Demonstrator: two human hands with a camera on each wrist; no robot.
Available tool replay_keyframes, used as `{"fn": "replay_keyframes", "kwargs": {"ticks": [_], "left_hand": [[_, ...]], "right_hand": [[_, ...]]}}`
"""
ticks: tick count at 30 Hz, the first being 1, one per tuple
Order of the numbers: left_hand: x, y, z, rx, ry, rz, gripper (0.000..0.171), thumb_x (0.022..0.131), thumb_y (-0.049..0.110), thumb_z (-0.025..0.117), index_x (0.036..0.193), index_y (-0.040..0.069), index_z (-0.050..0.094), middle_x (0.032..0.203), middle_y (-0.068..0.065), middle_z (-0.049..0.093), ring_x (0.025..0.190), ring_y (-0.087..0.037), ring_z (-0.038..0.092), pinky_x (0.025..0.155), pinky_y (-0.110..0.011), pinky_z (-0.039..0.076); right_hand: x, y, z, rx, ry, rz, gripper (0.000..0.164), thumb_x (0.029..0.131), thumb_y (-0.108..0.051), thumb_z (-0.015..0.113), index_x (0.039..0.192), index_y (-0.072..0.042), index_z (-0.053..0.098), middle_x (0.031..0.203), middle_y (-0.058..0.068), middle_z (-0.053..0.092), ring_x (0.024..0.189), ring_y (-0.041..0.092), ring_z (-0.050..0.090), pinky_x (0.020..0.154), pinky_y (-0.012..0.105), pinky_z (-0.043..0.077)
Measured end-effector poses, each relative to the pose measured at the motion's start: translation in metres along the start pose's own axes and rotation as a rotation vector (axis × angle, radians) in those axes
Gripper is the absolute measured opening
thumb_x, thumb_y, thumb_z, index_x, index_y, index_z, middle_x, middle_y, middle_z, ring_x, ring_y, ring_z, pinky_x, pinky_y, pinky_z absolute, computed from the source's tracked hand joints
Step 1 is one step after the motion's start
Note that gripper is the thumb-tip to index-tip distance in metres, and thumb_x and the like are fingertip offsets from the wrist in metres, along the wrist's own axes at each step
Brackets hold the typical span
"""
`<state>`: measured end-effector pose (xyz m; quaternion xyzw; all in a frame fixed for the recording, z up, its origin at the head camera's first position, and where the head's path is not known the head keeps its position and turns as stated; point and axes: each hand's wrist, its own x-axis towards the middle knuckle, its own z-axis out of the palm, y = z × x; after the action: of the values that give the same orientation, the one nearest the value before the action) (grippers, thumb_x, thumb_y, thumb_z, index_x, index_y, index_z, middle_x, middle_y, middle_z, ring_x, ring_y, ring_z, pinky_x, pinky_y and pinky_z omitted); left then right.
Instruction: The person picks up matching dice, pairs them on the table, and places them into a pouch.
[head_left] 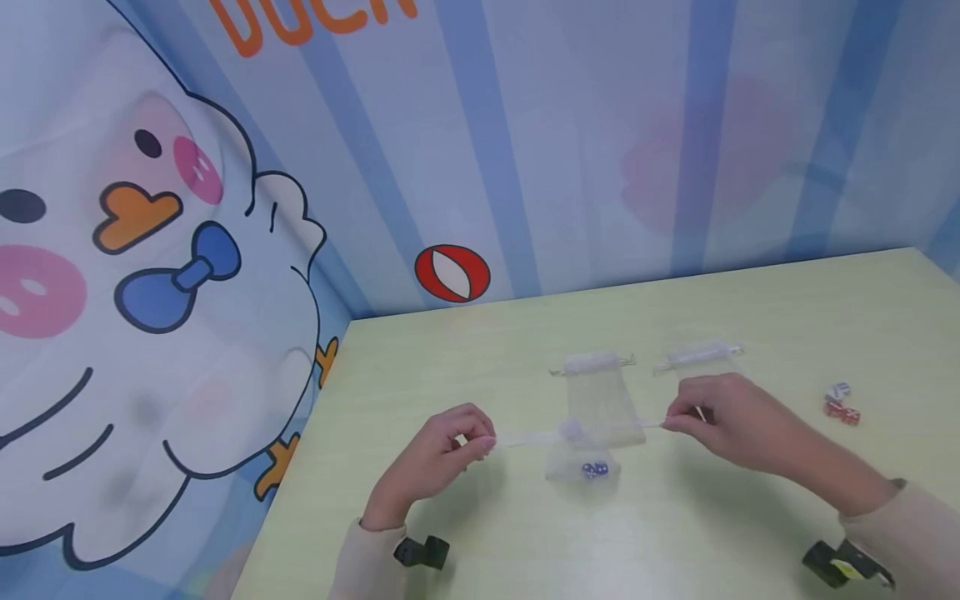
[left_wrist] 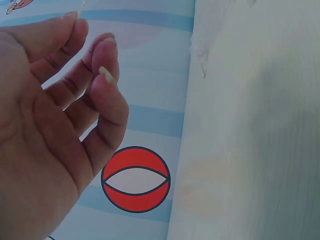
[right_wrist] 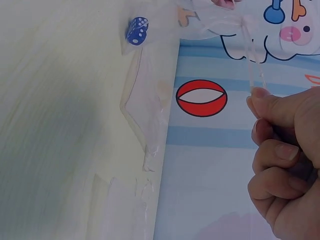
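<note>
A small sheer white drawstring pouch [head_left: 564, 463] hangs between my two hands, with blue dice [head_left: 595, 470] at its bottom. The pouch's neck is gathered. On the left, my left hand [head_left: 438, 457] pinches one end of the drawstring [head_left: 525, 438] between thumb and forefinger. My right hand [head_left: 738, 423] pinches the opposite end, and the string is stretched out sideways. In the right wrist view, the looped cord [right_wrist: 252, 65] runs to my right thumb and fingertip. The left wrist view shows the left hand's other fingers loosely bent, while the pouch is out of frame.
Behind the held pouch lies a flat sheer pouch [head_left: 600, 392]. Another pouch [head_left: 701, 357] lies farther right, partly behind my right hand. Red dice [head_left: 842, 412] and white dice [head_left: 837, 391] sit at the right of the table [head_left: 450, 358]. A printed backdrop [head_left: 585, 150] stands along the back edge.
</note>
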<state>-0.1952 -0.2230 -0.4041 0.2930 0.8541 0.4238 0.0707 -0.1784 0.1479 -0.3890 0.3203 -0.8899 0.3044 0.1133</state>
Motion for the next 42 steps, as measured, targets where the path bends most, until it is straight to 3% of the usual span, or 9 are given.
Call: {"fn": "replay_keyframes", "kwargs": {"ticks": [9, 18, 20, 25, 28, 30, 36, 39, 42], "left_hand": [[-0.001, -0.001, -0.002, 0.011, 0.022, -0.002, 0.017, 0.090, 0.026, 0.057, 0.075, 0.022, 0.060, 0.091, 0.006, 0.057, 0.077, -0.013, 0.053, 0.057, -0.028, 0.048], [0.012, 0.000, 0.012, -0.095, 0.088, -0.001, 0.009, 0.089, 0.026, 0.059, 0.084, 0.018, 0.060, 0.085, 0.002, 0.057, 0.075, -0.017, 0.053, 0.059, -0.031, 0.046], [0.015, -0.002, 0.018, -0.081, 0.063, -0.011, 0.010, 0.087, 0.030, 0.061, 0.093, 0.022, 0.060, 0.089, 0.001, 0.058, 0.075, -0.014, 0.054, 0.060, -0.030, 0.046], [0.021, -0.006, 0.039, -0.008, -0.107, 0.012, 0.051, 0.079, 0.037, 0.069, 0.124, 0.027, 0.048, 0.108, -0.004, 0.056, 0.064, -0.010, 0.055, 0.058, -0.025, 0.047], [0.021, -0.001, 0.052, 0.071, -0.215, 0.044, 0.066, 0.075, 0.038, 0.073, 0.132, 0.026, 0.041, 0.115, -0.001, 0.052, 0.058, -0.007, 0.052, 0.059, -0.021, 0.047], [0.020, 0.004, 0.060, 0.158, -0.249, 0.068, 0.071, 0.072, 0.040, 0.074, 0.133, 0.027, 0.040, 0.118, 0.004, 0.050, 0.061, -0.004, 0.051, 0.061, -0.019, 0.045], [0.019, 0.024, 0.085, 0.403, -0.224, 0.171, 0.073, 0.072, 0.054, 0.068, 0.134, 0.030, 0.038, 0.123, 0.013, 0.041, 0.081, 0.000, 0.051, 0.066, -0.011, 0.041], [0.026, 0.033, 0.093, 0.431, -0.233, 0.215, 0.065, 0.079, 0.052, 0.062, 0.135, 0.028, 0.038, 0.126, 0.015, 0.039, 0.081, 0.002, 0.051, 0.066, -0.010, 0.040], [0.039, 0.039, 0.098, 0.399, -0.286, 0.219, 0.051, 0.089, 0.041, 0.053, 0.136, 0.026, 0.038, 0.131, 0.017, 0.038, 0.100, 0.005, 0.047, 0.080, -0.013, 0.040]], "right_hand": [[-0.001, 0.000, 0.001, 0.021, 0.021, -0.034, 0.016, 0.081, -0.013, 0.068, 0.074, -0.027, 0.064, 0.067, -0.021, 0.048, 0.053, -0.003, 0.038, 0.048, 0.018, 0.037], [-0.003, 0.000, 0.004, 0.022, 0.027, -0.008, 0.016, 0.080, -0.012, 0.069, 0.076, -0.027, 0.064, 0.066, -0.019, 0.049, 0.052, -0.002, 0.039, 0.048, 0.018, 0.037], [-0.003, 0.000, 0.005, 0.031, 0.033, -0.012, 0.017, 0.080, -0.012, 0.069, 0.076, -0.028, 0.064, 0.066, -0.019, 0.049, 0.052, -0.002, 0.039, 0.047, 0.018, 0.037], [-0.002, -0.003, 0.011, 0.062, 0.030, -0.013, 0.016, 0.080, -0.012, 0.069, 0.076, -0.027, 0.064, 0.066, -0.020, 0.048, 0.051, -0.002, 0.039, 0.047, 0.018, 0.037], [0.000, -0.005, 0.016, 0.076, 0.012, -0.018, 0.014, 0.081, -0.014, 0.068, 0.077, -0.026, 0.065, 0.067, -0.020, 0.048, 0.052, -0.002, 0.039, 0.047, 0.018, 0.037], [0.002, -0.007, 0.018, 0.079, 0.006, -0.021, 0.013, 0.081, -0.015, 0.068, 0.077, -0.027, 0.065, 0.067, -0.020, 0.048, 0.053, -0.002, 0.040, 0.048, 0.018, 0.038], [0.005, -0.011, 0.019, 0.080, 0.017, -0.050, 0.014, 0.080, -0.014, 0.069, 0.076, -0.026, 0.065, 0.066, -0.021, 0.047, 0.053, -0.003, 0.040, 0.048, 0.018, 0.037], [0.007, -0.012, 0.019, 0.085, 0.035, -0.082, 0.015, 0.080, -0.012, 0.069, 0.076, -0.026, 0.065, 0.066, -0.021, 0.047, 0.053, -0.003, 0.039, 0.048, 0.017, 0.037], [0.008, -0.012, 0.018, 0.097, 0.047, -0.106, 0.015, 0.079, -0.011, 0.070, 0.077, -0.025, 0.065, 0.067, -0.021, 0.048, 0.052, -0.003, 0.039, 0.047, 0.017, 0.036]]}}
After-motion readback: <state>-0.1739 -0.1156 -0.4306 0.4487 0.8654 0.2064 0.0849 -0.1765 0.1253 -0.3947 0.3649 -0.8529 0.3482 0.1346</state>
